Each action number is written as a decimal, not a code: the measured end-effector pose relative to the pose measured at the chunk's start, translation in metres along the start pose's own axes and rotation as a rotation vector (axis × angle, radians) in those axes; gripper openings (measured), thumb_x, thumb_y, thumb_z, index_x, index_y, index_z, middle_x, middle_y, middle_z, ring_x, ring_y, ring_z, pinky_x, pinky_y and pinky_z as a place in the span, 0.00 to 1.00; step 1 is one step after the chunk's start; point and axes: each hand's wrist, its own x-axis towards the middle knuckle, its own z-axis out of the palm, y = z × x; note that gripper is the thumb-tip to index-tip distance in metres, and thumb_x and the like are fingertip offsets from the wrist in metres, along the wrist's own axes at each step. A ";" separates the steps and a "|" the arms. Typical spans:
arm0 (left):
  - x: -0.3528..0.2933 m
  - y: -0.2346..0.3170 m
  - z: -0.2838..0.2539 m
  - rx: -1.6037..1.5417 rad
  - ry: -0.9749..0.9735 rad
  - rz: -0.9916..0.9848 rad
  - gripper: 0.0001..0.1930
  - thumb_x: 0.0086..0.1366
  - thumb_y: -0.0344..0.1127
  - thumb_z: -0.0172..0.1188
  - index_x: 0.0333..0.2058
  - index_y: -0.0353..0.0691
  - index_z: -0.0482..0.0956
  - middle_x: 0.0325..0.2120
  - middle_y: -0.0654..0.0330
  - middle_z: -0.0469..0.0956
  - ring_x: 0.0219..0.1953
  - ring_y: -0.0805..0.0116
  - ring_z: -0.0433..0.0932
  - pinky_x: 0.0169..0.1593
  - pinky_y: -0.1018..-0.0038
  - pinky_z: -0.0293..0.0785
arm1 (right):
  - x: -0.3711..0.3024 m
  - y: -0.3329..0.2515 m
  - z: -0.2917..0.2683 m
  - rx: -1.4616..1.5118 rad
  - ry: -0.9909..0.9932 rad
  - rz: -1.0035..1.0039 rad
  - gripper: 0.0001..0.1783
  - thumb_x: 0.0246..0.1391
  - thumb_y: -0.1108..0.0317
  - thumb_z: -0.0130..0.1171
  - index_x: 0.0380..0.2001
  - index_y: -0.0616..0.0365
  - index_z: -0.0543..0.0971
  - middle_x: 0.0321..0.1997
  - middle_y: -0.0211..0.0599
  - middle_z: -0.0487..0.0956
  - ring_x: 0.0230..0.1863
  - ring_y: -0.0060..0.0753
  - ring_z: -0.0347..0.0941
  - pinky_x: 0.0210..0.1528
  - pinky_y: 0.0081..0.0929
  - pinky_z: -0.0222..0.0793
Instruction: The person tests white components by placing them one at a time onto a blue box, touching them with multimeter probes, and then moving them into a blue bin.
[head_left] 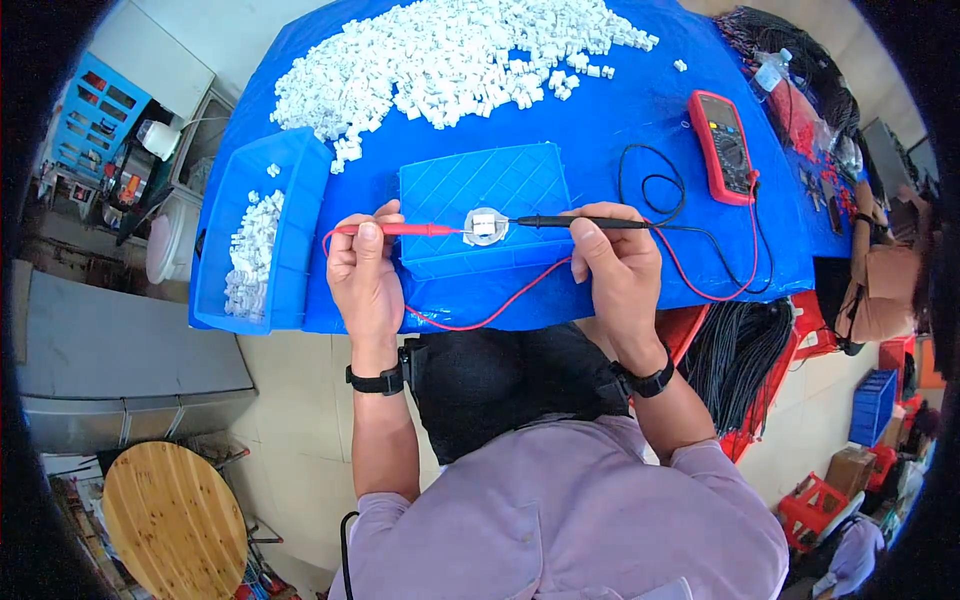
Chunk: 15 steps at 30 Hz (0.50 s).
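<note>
My left hand (366,275) pinches a red test probe (420,229), its tip pointing right at a small white block (484,223). From the other side, my right hand (622,270) grips a black test probe (545,221) whose tip reaches the block's right side. Whether either tip touches metal is too small to tell. The block sits on a pale round patch (487,238) on top of an upturned blue bin (430,255). Red and black leads run from the probes to a red multimeter (722,147) lying at the right.
A large heap of white blocks (440,60) covers the far part of the blue-covered table (610,140). At the left stands a blue bin (222,270) holding more white blocks. Black cables (742,350) hang beside the table at right, where another person's arm (862,235) shows.
</note>
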 end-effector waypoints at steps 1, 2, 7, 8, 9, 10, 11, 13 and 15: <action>0.000 0.000 0.000 0.000 0.001 0.000 0.07 0.75 0.36 0.60 0.44 0.38 0.77 0.40 0.50 0.85 0.55 0.57 0.80 0.64 0.62 0.69 | 0.000 0.000 0.001 -0.007 -0.005 -0.005 0.09 0.67 0.69 0.63 0.46 0.61 0.79 0.29 0.29 0.78 0.25 0.17 0.70 0.26 0.18 0.64; 0.000 0.000 0.000 0.004 0.003 -0.001 0.07 0.75 0.36 0.61 0.44 0.38 0.77 0.40 0.50 0.85 0.55 0.57 0.80 0.64 0.62 0.69 | 0.000 0.000 0.001 -0.007 -0.006 -0.004 0.09 0.67 0.69 0.63 0.46 0.61 0.79 0.29 0.29 0.78 0.25 0.17 0.70 0.26 0.18 0.64; 0.000 0.000 0.003 0.035 0.013 -0.003 0.08 0.74 0.36 0.61 0.44 0.38 0.77 0.41 0.48 0.85 0.54 0.58 0.80 0.63 0.63 0.70 | -0.002 -0.001 0.002 -0.005 -0.027 -0.038 0.08 0.68 0.70 0.62 0.46 0.60 0.79 0.29 0.29 0.78 0.24 0.16 0.69 0.25 0.17 0.64; 0.000 0.000 0.003 0.047 0.016 -0.005 0.08 0.74 0.36 0.61 0.44 0.39 0.77 0.42 0.48 0.85 0.54 0.59 0.81 0.63 0.63 0.70 | -0.003 -0.001 0.003 0.002 -0.026 -0.048 0.08 0.68 0.70 0.62 0.46 0.60 0.79 0.29 0.29 0.78 0.24 0.15 0.69 0.25 0.16 0.64; 0.000 0.000 0.003 0.045 0.016 -0.004 0.08 0.74 0.36 0.61 0.44 0.39 0.77 0.42 0.48 0.85 0.54 0.59 0.81 0.63 0.63 0.70 | -0.004 -0.001 0.003 0.009 -0.025 -0.059 0.07 0.68 0.70 0.62 0.46 0.60 0.79 0.29 0.29 0.78 0.24 0.15 0.69 0.25 0.16 0.64; 0.000 0.000 0.003 0.045 0.013 -0.005 0.07 0.74 0.36 0.61 0.44 0.39 0.77 0.42 0.48 0.85 0.54 0.59 0.81 0.63 0.64 0.71 | -0.004 -0.001 0.003 0.007 -0.025 -0.060 0.07 0.68 0.70 0.62 0.46 0.60 0.79 0.29 0.29 0.78 0.24 0.15 0.69 0.25 0.16 0.64; 0.001 0.000 0.003 0.045 0.011 -0.005 0.07 0.74 0.35 0.61 0.44 0.39 0.77 0.42 0.48 0.85 0.54 0.59 0.81 0.63 0.64 0.71 | -0.004 0.000 0.003 -0.003 -0.030 -0.065 0.08 0.68 0.70 0.61 0.47 0.60 0.79 0.29 0.29 0.78 0.24 0.15 0.69 0.25 0.17 0.64; 0.001 0.000 0.003 0.042 0.008 -0.003 0.07 0.74 0.35 0.61 0.44 0.39 0.77 0.43 0.47 0.85 0.54 0.60 0.81 0.63 0.64 0.71 | -0.003 0.000 0.003 -0.025 -0.042 -0.074 0.08 0.69 0.70 0.60 0.48 0.61 0.78 0.29 0.28 0.78 0.24 0.16 0.70 0.24 0.17 0.64; 0.000 0.000 0.002 0.028 0.001 -0.002 0.07 0.75 0.35 0.61 0.44 0.39 0.77 0.43 0.48 0.85 0.54 0.60 0.81 0.62 0.64 0.72 | -0.001 -0.005 0.004 -0.001 0.002 -0.058 0.09 0.69 0.70 0.59 0.48 0.62 0.78 0.28 0.28 0.77 0.23 0.16 0.70 0.24 0.17 0.63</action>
